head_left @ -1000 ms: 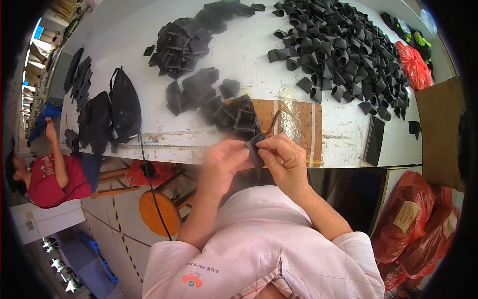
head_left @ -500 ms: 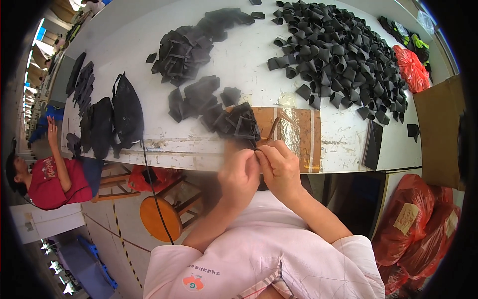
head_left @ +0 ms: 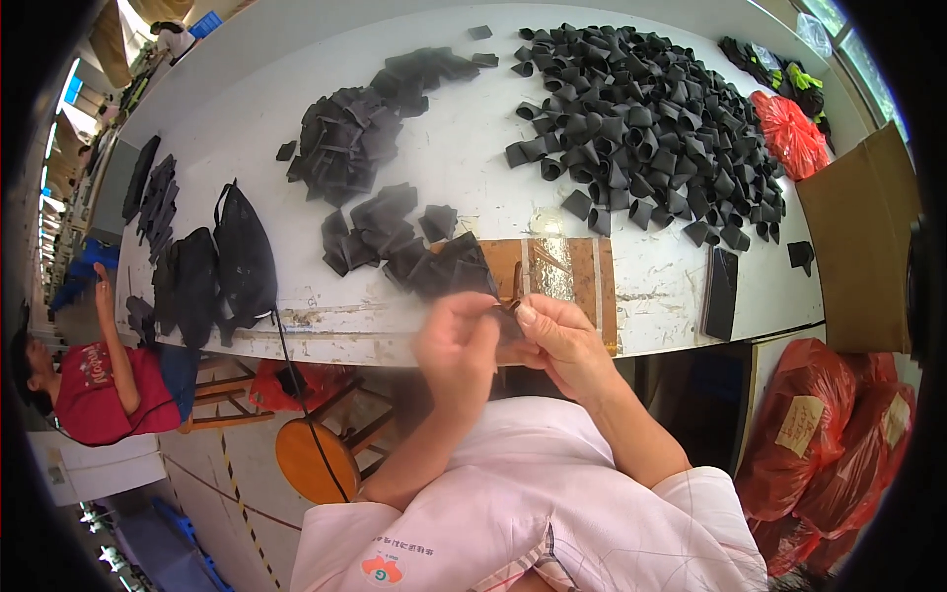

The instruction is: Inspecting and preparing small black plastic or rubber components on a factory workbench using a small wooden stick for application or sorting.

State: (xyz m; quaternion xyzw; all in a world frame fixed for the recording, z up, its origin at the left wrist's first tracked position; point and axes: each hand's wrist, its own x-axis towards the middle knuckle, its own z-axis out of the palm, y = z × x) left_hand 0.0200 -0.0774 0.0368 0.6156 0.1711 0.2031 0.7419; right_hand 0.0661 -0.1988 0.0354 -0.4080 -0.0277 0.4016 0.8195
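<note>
Step in hand: both hands meet just off the near edge of the white worktable [head_left: 473, 158], working one small black fabric piece [head_left: 509, 321] between them; it looks like folding or forming.
Left hand [head_left: 456, 345]: blurred, fingers curled in toward the piece; whether it grips cannot be told.
Right hand [head_left: 562, 340]: thumb and fingers pinched on the piece.
Next move: seems to need a firm two-handed pinch so the piece keeps its shape.
Flat black pieces [head_left: 395, 237]: two loose heaps, dozens, too many to count.
Folded black pieces [head_left: 651, 128]: one big heap, uncountable.
Black bags [head_left: 242, 257]: roughly three.
Red sacks [head_left: 838, 434]: about three.
</note>
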